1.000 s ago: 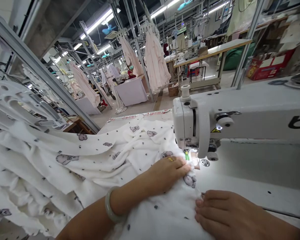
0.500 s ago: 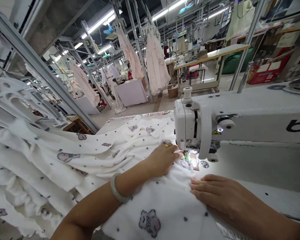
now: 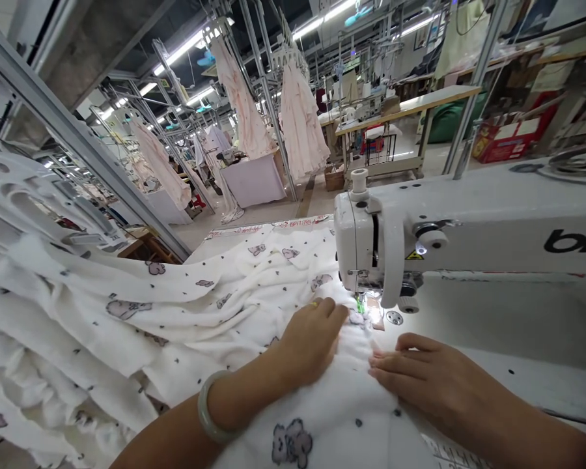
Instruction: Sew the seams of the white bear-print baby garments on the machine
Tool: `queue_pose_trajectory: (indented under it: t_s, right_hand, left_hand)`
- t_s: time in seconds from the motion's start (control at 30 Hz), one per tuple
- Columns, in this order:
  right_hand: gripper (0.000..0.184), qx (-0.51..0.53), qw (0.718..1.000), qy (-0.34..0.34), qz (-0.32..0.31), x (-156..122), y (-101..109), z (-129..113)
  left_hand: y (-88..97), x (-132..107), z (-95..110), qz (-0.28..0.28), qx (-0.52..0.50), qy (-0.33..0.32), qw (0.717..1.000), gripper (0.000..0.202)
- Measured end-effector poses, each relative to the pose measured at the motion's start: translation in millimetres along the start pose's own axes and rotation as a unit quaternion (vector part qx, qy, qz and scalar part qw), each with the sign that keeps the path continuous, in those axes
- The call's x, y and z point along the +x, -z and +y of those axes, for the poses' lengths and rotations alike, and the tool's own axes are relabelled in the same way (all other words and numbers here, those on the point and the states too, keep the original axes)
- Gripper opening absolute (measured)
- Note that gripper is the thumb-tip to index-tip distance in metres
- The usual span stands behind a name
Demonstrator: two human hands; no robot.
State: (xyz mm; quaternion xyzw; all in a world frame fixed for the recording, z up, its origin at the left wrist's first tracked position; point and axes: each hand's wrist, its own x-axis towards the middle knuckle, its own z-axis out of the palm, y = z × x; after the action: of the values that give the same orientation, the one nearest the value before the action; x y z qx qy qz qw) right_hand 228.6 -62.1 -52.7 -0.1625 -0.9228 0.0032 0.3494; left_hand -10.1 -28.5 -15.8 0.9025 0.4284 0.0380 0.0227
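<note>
White plush fabric (image 3: pixel 254 312) printed with grey bears and small dark marks lies across the sewing machine bed and under the presser foot, where the edge is lit. On the fabric, just left of the needle area, is my left hand (image 3: pixel 315 335), fingers bent down and closed on a fold; its fingertips are partly hidden. My right hand (image 3: pixel 430 378) rests nearly flat at the fabric's right edge, in front of the foot, with fingers stretched out. The white sewing machine (image 3: pixel 361 234) stands over the lit spot, with a green piece (image 3: pixel 360 304) beside its needle.
More fabric hangs in folds from a grey-white hanger clamp (image 3: pixel 78 215) on the left. A slanted metal post (image 3: pixel 92 150) rises behind it. Farther off are hanging pink garments (image 3: pixel 300 120), a wooden-edged table (image 3: pixel 410 107) and a red box (image 3: pixel 505 140).
My left hand has drawn back from the presser foot, toward me and slightly left. The right hand stays at the fabric edge. The whole view has shifted slightly.
</note>
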Motion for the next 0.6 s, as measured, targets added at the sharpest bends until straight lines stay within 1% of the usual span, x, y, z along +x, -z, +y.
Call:
queue_pose_trajectory:
  t_s: [0.07, 0.1, 0.17, 0.23, 0.33, 0.4, 0.5, 0.6]
  right_hand:
    - [0.032, -0.004, 1.0, -0.002, 0.001, 4, 4, 1]
    - [0.033, -0.011, 1.0, -0.006, 0.003, 6, 5, 1]
    - [0.036, -0.019, 1.0, -0.015, 0.004, 9, 9, 0]
    - [0.038, -0.016, 1.0, -0.016, -0.003, 11, 12, -1]
    - [0.039, -0.02, 0.999, -0.021, -0.014, 13, 12, 0]
    - [0.039, -0.023, 0.998, -0.046, -0.026, 14, 10, 3]
    - [0.038, -0.015, 0.995, -0.085, -0.041, 16, 6, 8]
    - [0.04, -0.015, 0.994, -0.1, -0.044, 17, 3, 14]
  left_hand:
    - [1.4, 0, -1, 0.018, 0.017, -0.072, 0.997, 0.03]
    - [1.7, 0, -2, 0.014, 0.016, -0.103, 0.994, 0.031]
    - [0.9, 2, -5, -0.008, 0.001, -0.14, 0.99, 0.033]
    - [-2.2, 4, -8, -0.019, -0.021, -0.15, 0.988, 0.037]
    - [-7.8, 11, -14, -0.005, -0.044, -0.153, 0.987, 0.041]
    - [-9.6, 18, -19, -0.009, -0.046, -0.154, 0.987, 0.044]
    - [-9.0, 30, -26, -0.034, -0.045, -0.152, 0.987, 0.046]
    - [-6.2, 43, -33, -0.045, -0.047, -0.159, 0.985, 0.042]
